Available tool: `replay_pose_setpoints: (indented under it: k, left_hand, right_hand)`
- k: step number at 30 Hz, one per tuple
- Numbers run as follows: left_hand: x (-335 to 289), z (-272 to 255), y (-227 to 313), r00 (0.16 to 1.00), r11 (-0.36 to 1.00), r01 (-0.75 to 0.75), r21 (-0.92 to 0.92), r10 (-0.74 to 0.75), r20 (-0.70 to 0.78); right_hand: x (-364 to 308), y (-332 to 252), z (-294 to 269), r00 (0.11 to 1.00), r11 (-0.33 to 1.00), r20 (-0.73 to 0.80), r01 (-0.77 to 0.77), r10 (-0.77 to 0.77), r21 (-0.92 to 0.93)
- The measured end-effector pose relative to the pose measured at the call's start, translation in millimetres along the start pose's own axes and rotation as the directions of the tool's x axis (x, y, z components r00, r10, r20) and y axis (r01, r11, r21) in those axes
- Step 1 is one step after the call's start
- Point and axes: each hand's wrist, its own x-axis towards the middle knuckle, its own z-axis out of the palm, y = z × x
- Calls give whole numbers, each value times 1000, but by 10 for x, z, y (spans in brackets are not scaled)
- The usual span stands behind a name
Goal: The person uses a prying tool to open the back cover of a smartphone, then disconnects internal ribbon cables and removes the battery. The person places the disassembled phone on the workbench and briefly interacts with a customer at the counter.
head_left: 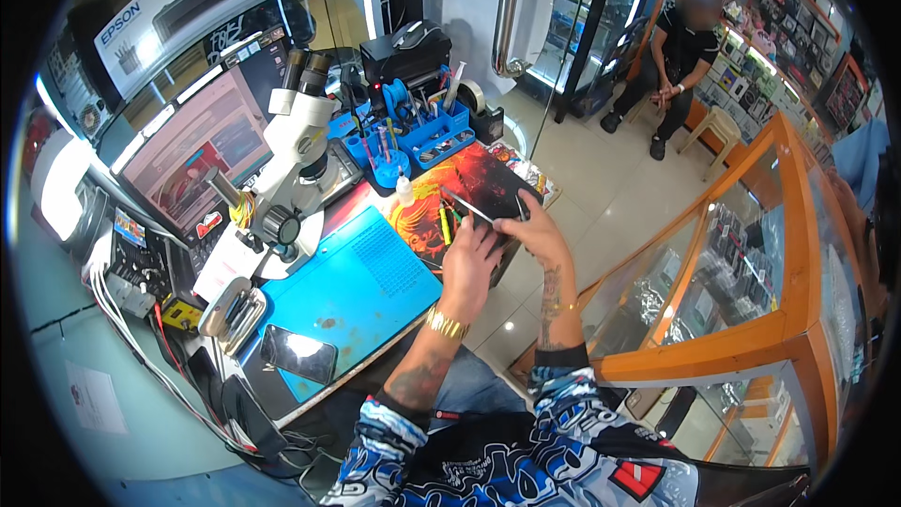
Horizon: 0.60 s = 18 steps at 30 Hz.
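Above the right end of the workbench, my two hands are close together around a thin, slim thing with a bright silvery edge (472, 210); its kind cannot be made out. My right hand (537, 233) grips its right end, thumb and fingers bent about it. The fingers of my left hand (466, 268) curl in beneath, partly hiding what they hold. Just left of them, a yellow-green handled tool (445, 223) lies on the red and black patterned mat (474, 171). A small clear bottle (404, 190) stands near the mat's left edge.
A blue work mat (361, 263) bears a dark phone (298, 354) at its front. Behind it rise a microscope (298, 145) and a monitor (192, 155). Blue tool holders (436, 138) stand at the back. A glass display case (694, 291) is at right; a person (678, 61) sits beyond.
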Motion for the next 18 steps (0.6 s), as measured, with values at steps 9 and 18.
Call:
replay_pose_setpoints:
  k: [9,18]
  left_hand:
    - [-322,404,32,986,964,-89,-250,120,113]
    - [-920,611,844,920,961,-7,-278,115,374]
  right_hand:
    - [-997,-368,111,795,792,-280,364,-539,-490]
    - [-1403,-412,36,451,479,-176,755,-875,-447]
